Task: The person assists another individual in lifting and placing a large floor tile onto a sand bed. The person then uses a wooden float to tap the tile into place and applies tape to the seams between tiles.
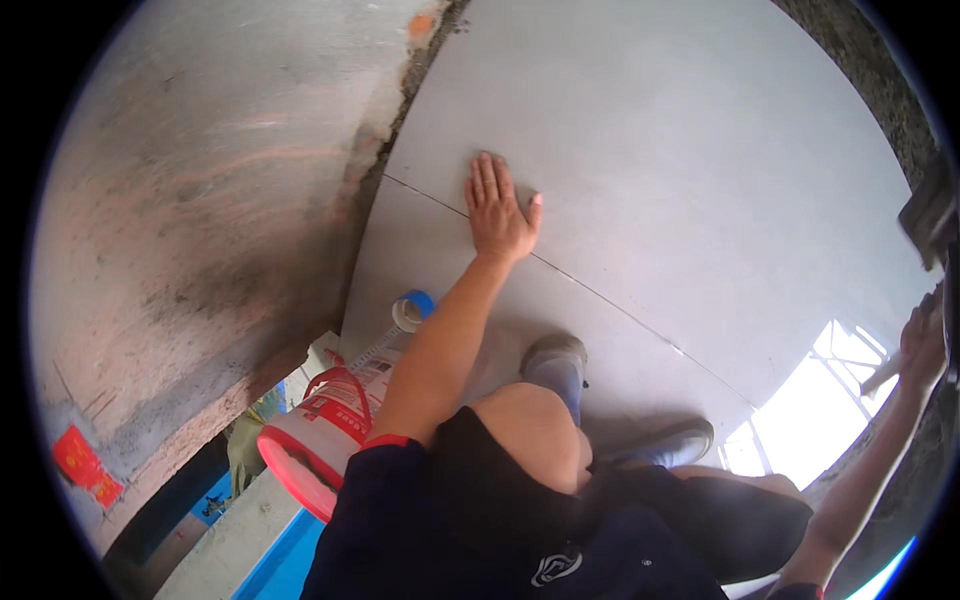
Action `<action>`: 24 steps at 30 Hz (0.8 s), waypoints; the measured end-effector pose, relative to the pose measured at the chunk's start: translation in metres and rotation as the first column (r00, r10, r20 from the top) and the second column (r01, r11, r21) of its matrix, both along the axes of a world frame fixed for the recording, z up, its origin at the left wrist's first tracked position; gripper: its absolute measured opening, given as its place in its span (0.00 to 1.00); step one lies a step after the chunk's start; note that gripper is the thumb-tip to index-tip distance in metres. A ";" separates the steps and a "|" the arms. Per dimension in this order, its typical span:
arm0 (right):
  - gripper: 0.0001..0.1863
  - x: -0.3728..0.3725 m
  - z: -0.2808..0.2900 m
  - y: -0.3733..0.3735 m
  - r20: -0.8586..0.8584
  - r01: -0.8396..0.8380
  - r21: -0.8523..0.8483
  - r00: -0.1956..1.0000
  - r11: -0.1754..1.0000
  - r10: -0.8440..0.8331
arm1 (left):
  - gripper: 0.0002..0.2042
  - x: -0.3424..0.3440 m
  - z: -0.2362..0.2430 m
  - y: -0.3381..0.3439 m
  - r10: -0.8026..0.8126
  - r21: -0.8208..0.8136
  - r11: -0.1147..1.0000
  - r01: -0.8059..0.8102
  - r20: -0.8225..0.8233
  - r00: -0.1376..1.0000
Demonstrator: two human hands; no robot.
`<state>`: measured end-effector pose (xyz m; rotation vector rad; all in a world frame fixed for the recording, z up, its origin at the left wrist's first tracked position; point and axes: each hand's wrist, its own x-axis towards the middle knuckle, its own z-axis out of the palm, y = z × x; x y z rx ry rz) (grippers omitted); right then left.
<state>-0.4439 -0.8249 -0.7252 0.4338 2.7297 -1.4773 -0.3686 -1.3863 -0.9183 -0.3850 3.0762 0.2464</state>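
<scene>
My left hand [497, 215] lies flat on a large pale grey floor tile [660, 150], fingers stretched forward and thumb out to the side. It rests at the thin joint between this tile and the nearer tile [480, 310]. Far over at the right rim, my right hand [922, 345] is closed, partly cut off by the picture's edge. A short grey bar [880, 376] shows beside it, and a dark blocky thing [930, 215] is just beyond. Whether these two are one tool, and how the hand holds them, is unclear.
A stained wall [230, 170] rises on the left. By my left forearm are a red-and-white bucket [335, 415] and a blue-and-white roll [412, 310]. My shoes [555, 352] stand on the nearer tile. Rough dark ground [850, 50] borders the tiles at far right; bright window light reflects nearby.
</scene>
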 end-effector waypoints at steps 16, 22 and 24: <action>0.11 0.013 0.031 -0.070 0.079 -0.421 0.160 0.907 0.893 0.413 | 0.39 0.008 -0.004 -0.007 -0.027 -0.121 0.992 0.033 0.045 0.999; 0.20 0.118 -0.113 -0.049 0.491 -0.228 0.440 0.871 0.869 -0.020 | 0.39 -0.015 -0.001 0.013 -0.026 -0.048 0.999 0.025 -0.005 1.000; 0.28 0.104 -0.109 -0.098 0.572 -0.414 0.334 0.803 0.847 0.168 | 0.39 -0.009 -0.001 0.013 -0.034 -0.033 0.999 0.033 -0.011 0.999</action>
